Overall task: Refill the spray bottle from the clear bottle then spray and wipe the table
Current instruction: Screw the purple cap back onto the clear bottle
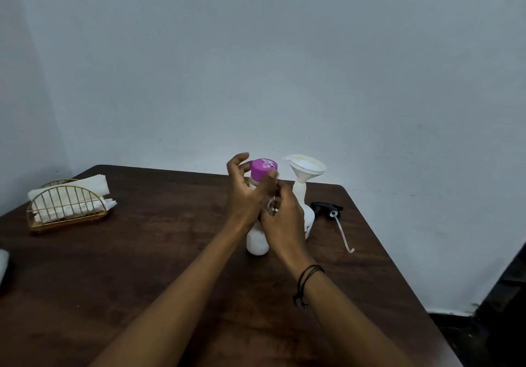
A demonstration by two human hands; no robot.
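Purple cap (263, 168) sits on top of the clear bottle (257, 242), which stands upright on the dark wood counter (148, 267). Your left hand (247, 195) is up at the neck, fingers (238, 159) curled round the cap, thumb on the near side. Your right hand (283, 218) wraps the bottle body below that, fingers closed on it; the bottle's base shows under both wrists. A thin clear loop shows between your two hands, can't tell what it is.

Just past your right fingers stands the spray bottle (306, 210), white, upright, head off, with a white funnel (306, 167) seated in its neck. Further right of those fingers the black spray head (327, 208) lies on the counter, its pale dip tube (343, 234) trailing toward you.

Well left of your left fingers, a gold wire holder (67, 210) with white napkins (71, 195) stands near the counter's far left corner. Black cord bracelet (308, 279) on your right wrist.
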